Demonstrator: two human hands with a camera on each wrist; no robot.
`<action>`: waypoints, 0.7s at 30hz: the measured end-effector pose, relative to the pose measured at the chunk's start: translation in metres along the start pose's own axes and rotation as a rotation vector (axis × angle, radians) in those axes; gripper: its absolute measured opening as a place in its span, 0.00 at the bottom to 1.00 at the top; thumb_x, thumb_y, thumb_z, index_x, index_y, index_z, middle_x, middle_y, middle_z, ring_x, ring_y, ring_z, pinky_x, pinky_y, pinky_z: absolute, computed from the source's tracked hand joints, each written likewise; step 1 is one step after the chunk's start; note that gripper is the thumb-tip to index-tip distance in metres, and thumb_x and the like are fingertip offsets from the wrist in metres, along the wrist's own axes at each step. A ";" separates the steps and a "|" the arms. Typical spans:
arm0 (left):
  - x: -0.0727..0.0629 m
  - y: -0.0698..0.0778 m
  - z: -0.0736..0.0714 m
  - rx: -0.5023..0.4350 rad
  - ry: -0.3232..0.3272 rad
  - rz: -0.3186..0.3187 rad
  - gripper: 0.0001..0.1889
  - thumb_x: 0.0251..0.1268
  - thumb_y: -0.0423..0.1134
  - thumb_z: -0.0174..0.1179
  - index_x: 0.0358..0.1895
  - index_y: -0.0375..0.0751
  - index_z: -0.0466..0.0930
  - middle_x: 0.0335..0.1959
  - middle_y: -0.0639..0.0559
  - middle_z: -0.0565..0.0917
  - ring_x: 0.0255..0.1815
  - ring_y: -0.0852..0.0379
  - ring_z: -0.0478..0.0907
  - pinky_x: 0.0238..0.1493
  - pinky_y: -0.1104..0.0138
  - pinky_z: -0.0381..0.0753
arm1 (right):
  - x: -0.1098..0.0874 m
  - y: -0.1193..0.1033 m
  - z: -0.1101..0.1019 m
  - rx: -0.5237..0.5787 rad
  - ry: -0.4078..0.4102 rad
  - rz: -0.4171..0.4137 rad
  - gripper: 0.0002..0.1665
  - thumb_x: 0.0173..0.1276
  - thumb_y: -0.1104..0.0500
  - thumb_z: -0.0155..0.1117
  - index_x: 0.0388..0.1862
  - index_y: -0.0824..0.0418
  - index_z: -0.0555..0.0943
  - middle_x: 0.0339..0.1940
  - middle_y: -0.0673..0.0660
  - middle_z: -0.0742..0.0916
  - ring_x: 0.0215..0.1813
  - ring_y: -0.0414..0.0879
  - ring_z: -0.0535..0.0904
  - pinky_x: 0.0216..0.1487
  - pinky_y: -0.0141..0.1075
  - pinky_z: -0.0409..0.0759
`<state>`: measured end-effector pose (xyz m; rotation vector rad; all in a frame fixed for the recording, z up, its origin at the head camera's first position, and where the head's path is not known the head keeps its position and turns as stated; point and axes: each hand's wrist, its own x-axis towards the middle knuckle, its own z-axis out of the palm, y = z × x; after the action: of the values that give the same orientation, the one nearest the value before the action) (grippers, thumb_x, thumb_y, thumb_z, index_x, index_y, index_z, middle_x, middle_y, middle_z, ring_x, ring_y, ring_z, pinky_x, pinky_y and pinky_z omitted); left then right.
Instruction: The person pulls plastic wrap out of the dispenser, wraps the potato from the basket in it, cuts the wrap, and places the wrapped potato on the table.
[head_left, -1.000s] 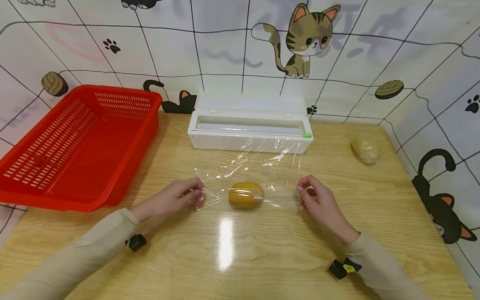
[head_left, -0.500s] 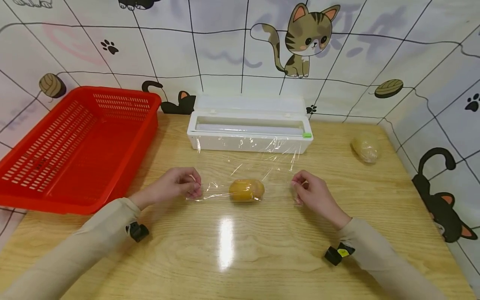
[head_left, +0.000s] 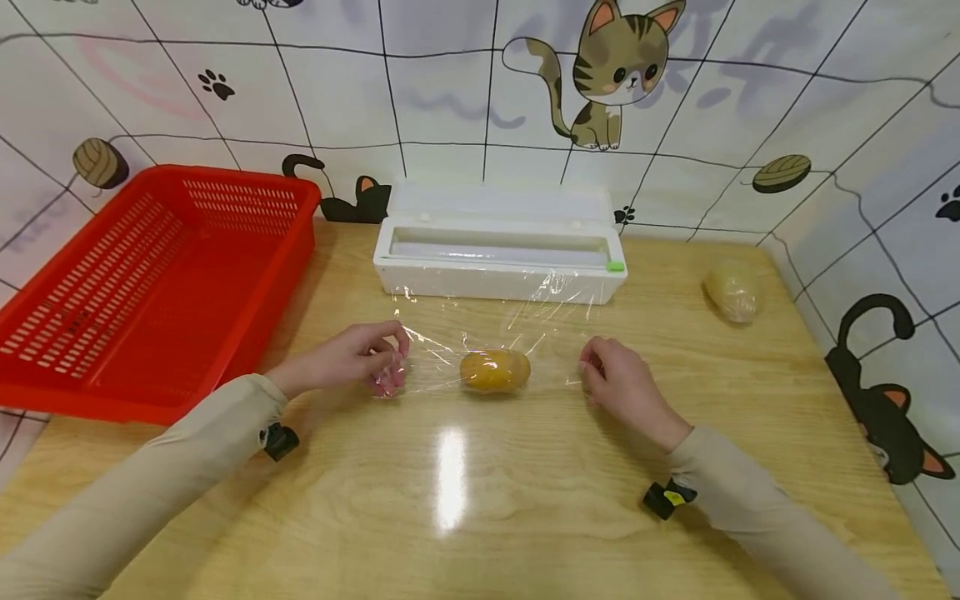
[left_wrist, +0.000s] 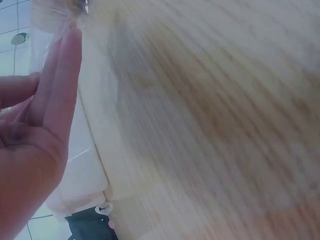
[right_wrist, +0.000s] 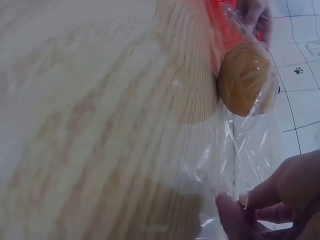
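A sheet of cling film runs from the white dispenser box toward the person and lies over a yellow oval fruit, possibly a mango, on the table. To the fruit's left, the left hand pinches one side of the film; its lower fingers show pink through the plastic. On the opposite side, the right hand holds the other side of the film between thumb and forefinger. From the right wrist, creased film stretches between these fingertips and the fruit, its surface covered by plastic.
A red plastic basket stands at the left. Toward the back right of the wooden table lies a pale yellow roundish item wrapped in film. The dispenser's lid is raised against the cat-patterned wall covering.
Both hands have moved slightly away from the person, drawing the film's near edge up and over the fruit. The right hand has also shifted a little left. Basket and dispenser stay put.
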<state>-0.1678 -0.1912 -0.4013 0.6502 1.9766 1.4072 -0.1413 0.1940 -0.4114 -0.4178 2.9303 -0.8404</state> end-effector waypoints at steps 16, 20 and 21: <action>0.004 0.001 0.004 0.086 0.042 0.038 0.03 0.69 0.27 0.51 0.40 0.31 0.74 0.28 0.45 0.78 0.27 0.49 0.80 0.26 0.59 0.82 | -0.002 -0.005 0.000 -0.258 -0.045 -0.219 0.15 0.63 0.73 0.56 0.30 0.55 0.66 0.26 0.52 0.67 0.18 0.44 0.61 0.14 0.35 0.60; 0.003 0.002 0.007 0.126 0.096 0.017 0.02 0.65 0.25 0.55 0.39 0.32 0.74 0.27 0.44 0.78 0.23 0.50 0.80 0.24 0.61 0.81 | 0.000 -0.008 0.002 -0.249 -0.052 -0.248 0.14 0.62 0.73 0.57 0.31 0.55 0.68 0.27 0.52 0.68 0.17 0.43 0.62 0.15 0.35 0.60; 0.003 0.002 0.007 0.147 0.108 0.014 0.03 0.64 0.24 0.55 0.39 0.32 0.74 0.26 0.44 0.78 0.22 0.50 0.79 0.23 0.61 0.81 | 0.001 -0.009 0.003 -0.253 -0.050 -0.258 0.14 0.62 0.73 0.57 0.31 0.55 0.68 0.27 0.52 0.68 0.17 0.43 0.62 0.15 0.35 0.60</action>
<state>-0.1641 -0.1837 -0.4013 0.6668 2.1804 1.3395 -0.1398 0.1849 -0.4095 -0.8345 2.9853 -0.4682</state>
